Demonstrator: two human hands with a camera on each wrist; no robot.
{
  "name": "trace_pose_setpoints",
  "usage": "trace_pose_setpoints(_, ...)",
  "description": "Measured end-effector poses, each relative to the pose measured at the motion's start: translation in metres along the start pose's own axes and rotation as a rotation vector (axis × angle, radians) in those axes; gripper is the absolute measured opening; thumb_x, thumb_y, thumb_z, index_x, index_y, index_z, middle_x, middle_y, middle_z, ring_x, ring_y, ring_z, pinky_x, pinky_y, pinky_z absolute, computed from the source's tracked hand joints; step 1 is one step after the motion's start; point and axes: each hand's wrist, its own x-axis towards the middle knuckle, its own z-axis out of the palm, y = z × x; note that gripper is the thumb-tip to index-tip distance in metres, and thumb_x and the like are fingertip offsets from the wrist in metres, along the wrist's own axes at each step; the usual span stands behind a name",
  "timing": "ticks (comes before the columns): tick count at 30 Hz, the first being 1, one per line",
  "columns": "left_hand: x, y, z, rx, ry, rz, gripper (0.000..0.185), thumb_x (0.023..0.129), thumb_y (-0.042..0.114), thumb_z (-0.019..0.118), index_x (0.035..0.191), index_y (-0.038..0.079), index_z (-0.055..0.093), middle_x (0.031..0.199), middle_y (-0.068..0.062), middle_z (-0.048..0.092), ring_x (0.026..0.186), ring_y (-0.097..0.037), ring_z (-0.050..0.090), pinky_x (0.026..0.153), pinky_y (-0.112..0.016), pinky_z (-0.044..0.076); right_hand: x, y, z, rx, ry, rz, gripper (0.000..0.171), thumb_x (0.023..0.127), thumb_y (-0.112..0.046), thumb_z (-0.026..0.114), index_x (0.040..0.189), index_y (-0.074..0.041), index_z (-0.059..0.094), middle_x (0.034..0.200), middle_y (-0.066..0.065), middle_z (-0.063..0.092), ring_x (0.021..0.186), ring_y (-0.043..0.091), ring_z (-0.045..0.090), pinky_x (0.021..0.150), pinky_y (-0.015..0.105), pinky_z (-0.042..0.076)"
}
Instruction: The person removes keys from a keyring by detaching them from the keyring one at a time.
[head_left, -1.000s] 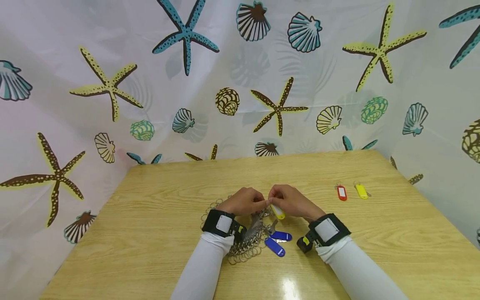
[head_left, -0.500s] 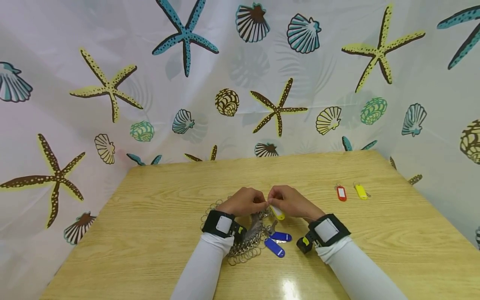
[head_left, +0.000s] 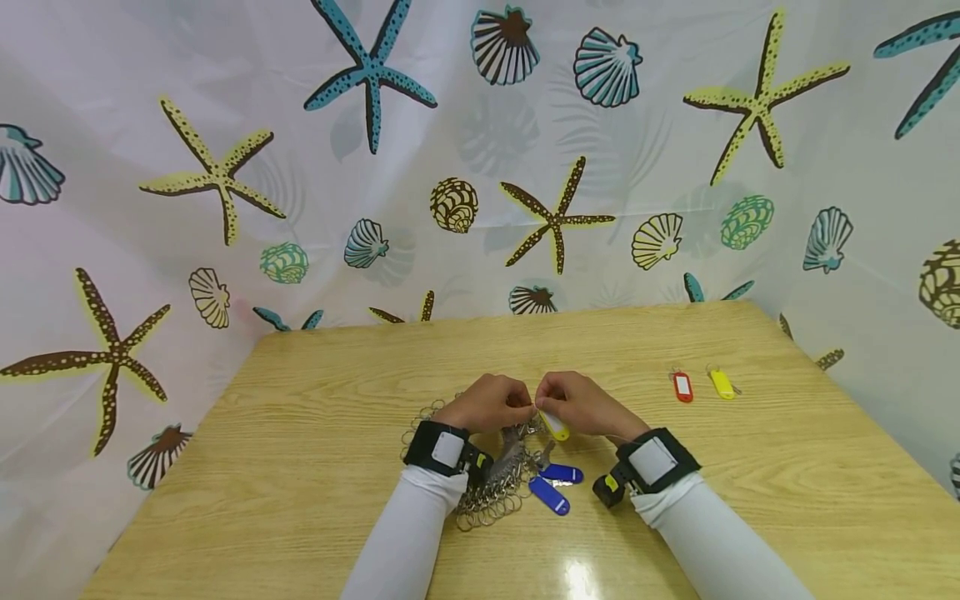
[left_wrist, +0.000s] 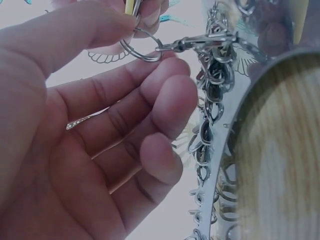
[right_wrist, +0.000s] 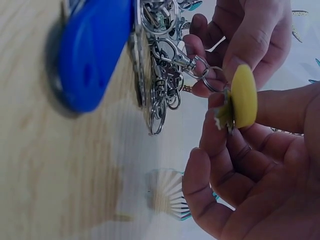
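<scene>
Both hands meet over the table's middle. My left hand (head_left: 489, 403) pinches a metal split ring (left_wrist: 131, 53) between thumb and forefinger; a swivel clasp (left_wrist: 187, 44) hangs from that ring. In my right hand (head_left: 583, 403), thumb and fingers grip a yellow key tag (right_wrist: 245, 97) with a key (right_wrist: 225, 115) lying against it. The tag sits right at the split ring, and the fingertips hide where they meet. Under and beside the left wrist lies a pile of clasps with rings (head_left: 491, 500). Two blue key tags, one nearer (head_left: 550, 495), lie just right of the pile.
On the wooden table (head_left: 337, 517), a red key tag (head_left: 682, 386) and another yellow key tag (head_left: 722, 383) lie at the back right. A curtain (head_left: 450, 125) printed with shells and starfish hangs behind the table and along its sides.
</scene>
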Motion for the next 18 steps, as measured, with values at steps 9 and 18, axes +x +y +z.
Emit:
trace_pose_setpoints(9, -0.0004, -0.0005, 0.0000, 0.007, 0.007, 0.006, 0.012, 0.096, 0.021, 0.061, 0.094, 0.012, 0.069, 0.082, 0.004, 0.065, 0.068, -0.006, 0.059, 0.063, -0.023, 0.048, 0.0005, 0.0001, 0.0007, 0.004, -0.003, 0.000, 0.008, 0.097, -0.007, 0.054, 0.092, -0.004, 0.059, 0.081, 0.005, 0.061, 0.070, 0.017, 0.055, 0.063, 0.031, 0.045)
trace_pose_setpoints(18, 0.0004, -0.0018, 0.0004, 0.008, 0.012, 0.007, 0.009, 0.095, 0.019, 0.063, 0.099, 0.012, 0.068, 0.086, 0.004, 0.066, 0.074, -0.006, 0.060, 0.067, -0.023, 0.049, 0.0005, -0.0002, 0.0012, -0.004, -0.004, -0.007, 0.009, 0.097, -0.008, 0.055, 0.091, -0.004, 0.060, 0.081, 0.004, 0.060, 0.070, 0.016, 0.055, 0.063, 0.031, 0.045)
